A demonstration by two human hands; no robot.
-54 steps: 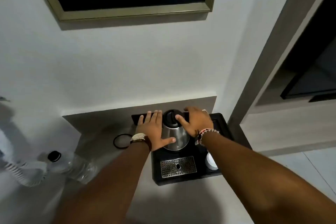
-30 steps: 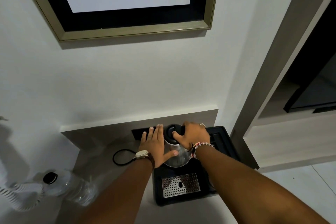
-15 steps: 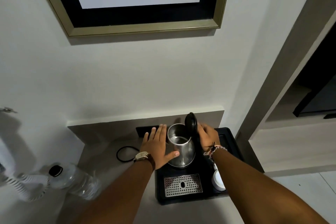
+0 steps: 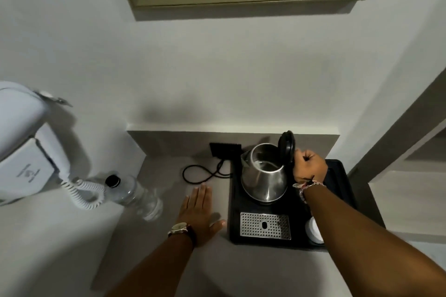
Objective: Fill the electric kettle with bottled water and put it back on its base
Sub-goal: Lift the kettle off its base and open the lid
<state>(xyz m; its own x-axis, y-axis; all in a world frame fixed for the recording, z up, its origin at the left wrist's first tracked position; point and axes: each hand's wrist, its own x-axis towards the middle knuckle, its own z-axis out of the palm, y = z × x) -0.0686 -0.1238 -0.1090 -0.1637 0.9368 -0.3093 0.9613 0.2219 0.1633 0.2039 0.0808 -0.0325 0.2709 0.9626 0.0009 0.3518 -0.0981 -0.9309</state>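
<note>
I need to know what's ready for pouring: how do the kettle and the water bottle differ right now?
The kettle is steel and stands on the black tray; the water bottle is clear plastic, standing on the counter by the wall. The kettle's lid is flipped open, right hand at its handle; the bottle's black cap is on, untouched. Both stand upright.

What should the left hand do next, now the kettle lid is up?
Probably reach left for the water bottle: the kettle stands open on the tray, the right hand at its handle, the left hand flat and empty on the counter, and the bottle is still capped.
</note>
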